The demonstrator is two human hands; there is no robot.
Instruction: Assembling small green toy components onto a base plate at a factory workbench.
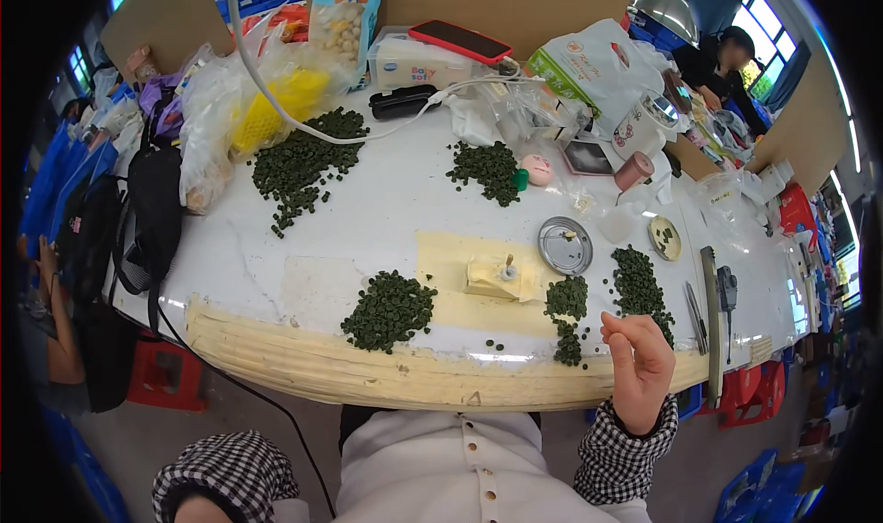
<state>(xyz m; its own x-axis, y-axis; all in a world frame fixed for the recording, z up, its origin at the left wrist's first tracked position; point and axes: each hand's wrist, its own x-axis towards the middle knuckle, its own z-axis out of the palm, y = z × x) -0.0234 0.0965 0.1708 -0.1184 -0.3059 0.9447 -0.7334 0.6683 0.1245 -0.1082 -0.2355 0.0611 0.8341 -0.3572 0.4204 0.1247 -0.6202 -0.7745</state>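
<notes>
Right hand [641,362] curled narrow, holding anything or not, I can't tell; green pellets [639,288] just beyond it, a dish [561,249] farther off, leftward; left hand out of sight.

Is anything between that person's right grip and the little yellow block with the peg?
Yes: a small heap of dark green pieces lies between the right grip and the yellow block, just right of the block.

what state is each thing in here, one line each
right hand: fingers curled, unclear if holding anything
green pieces: loose, in several heaps
metal dish: open, small bits inside
yellow dish: open, green pieces inside
red-edged phone: lying screen up, screen dark
</notes>
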